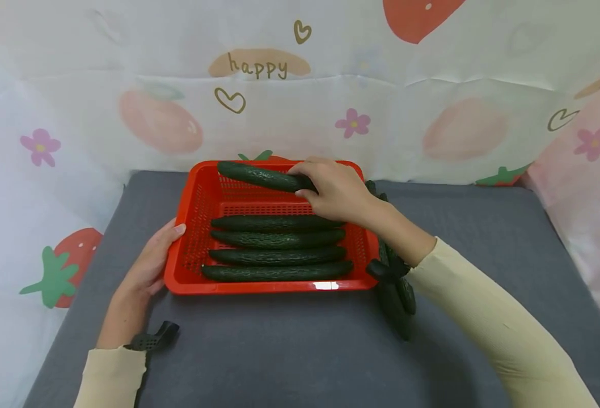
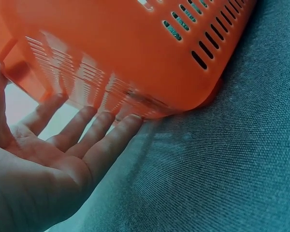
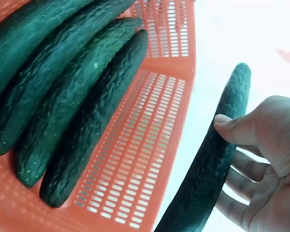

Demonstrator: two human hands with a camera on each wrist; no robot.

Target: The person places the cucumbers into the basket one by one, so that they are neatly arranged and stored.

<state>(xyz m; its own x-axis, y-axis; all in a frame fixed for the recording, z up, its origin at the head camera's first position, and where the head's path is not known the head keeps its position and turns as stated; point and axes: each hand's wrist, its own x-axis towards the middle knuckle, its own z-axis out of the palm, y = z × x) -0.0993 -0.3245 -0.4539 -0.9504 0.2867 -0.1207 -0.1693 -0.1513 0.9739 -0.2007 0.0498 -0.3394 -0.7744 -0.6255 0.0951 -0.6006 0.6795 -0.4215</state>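
My right hand grips a dark green cucumber near its right end, above the back part of a red plastic basket. In the right wrist view the thumb lies across this cucumber and the fingers are behind it. Several cucumbers lie side by side, lengthwise, in the basket's front half. At the basket's left side, my left hand holds the rim, thumb over the top. The left wrist view shows its fingers, nearly straight, against the slotted outer wall.
More cucumbers lie on the grey cloth table along the basket's right side, partly hidden under my right forearm. A printed curtain hangs behind the table and at both sides.
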